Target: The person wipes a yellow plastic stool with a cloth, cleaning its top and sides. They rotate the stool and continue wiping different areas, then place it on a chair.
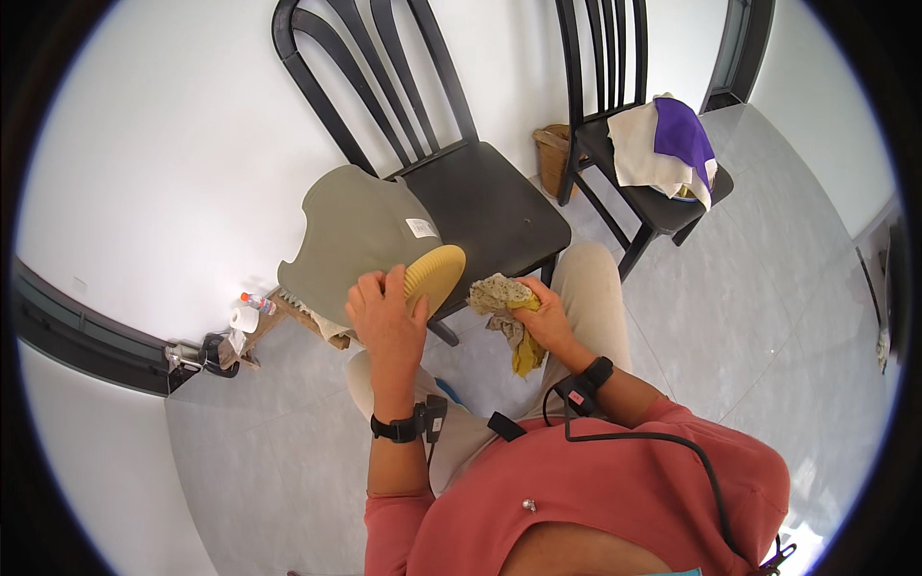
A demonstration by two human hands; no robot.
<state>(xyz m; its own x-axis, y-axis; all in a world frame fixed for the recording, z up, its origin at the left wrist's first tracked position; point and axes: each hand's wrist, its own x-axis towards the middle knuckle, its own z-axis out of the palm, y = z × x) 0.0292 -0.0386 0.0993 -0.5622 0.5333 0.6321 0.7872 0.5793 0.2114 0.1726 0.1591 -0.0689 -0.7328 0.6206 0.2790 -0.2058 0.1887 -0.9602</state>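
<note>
My left hand point(389, 317) grips the near edge of a round yellow object with a ridged rim point(443, 277), its fingers on the ridges and its thumb on the smooth face. What the object is, I cannot tell. It is tilted beside a grey-green curved plastic piece point(353, 230) with a white label. My right hand point(549, 317) is closed on a bunched cloth, speckled grey point(498, 291) and yellow, whose lower end hangs down. The cloth and the round object are apart, with the front edge of a black chair seat point(490, 209) just beyond them.
A second black chair point(594, 137) at the upper right bears white and purple cloths point(681, 140) over a dish. A brown wastebasket point(553, 155) stands behind it. At left, a small wooden stand point(288, 309) is near a bottle point(259, 303) and a white paper roll point(244, 318).
</note>
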